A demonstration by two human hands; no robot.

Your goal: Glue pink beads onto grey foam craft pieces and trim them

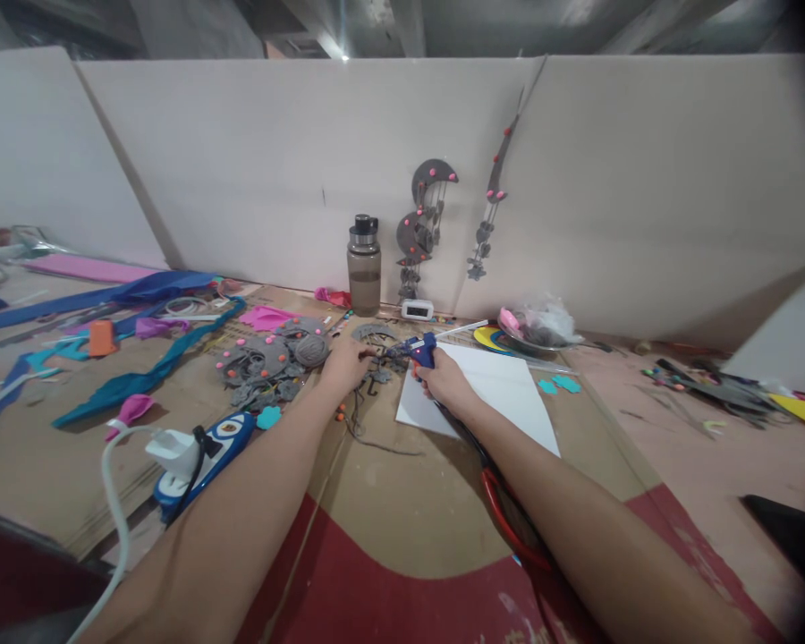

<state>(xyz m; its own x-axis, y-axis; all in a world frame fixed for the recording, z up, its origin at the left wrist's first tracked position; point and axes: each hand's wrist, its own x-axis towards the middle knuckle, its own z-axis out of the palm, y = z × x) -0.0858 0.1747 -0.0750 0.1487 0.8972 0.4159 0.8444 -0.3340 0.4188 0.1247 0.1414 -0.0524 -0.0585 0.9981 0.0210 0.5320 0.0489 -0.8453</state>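
My right hand [448,379] is wrapped round a blue glue gun [422,350], whose nozzle points left; a white glue stick [462,328] sticks out of its back. My left hand [347,365] has its fingers pinched together near the nozzle, at small grey felt pieces; what it holds is too small to make out. A grey felt crescent [374,333] lies just beyond my fingertips. Grey cord [376,442] trails over the cardboard below, beside small orange beads [341,412]. A pile of grey felt shapes with pink dots [261,360] lies left of my left hand.
White paper [503,385] lies under the right wrist. Behind stand a bottle [364,273] and a small white clock [417,310]. A blue power strip [232,438] with a white cable sits at left; red-handled scissors [500,514] lie below the right forearm. Felt crescents [416,234] hang on the panel.
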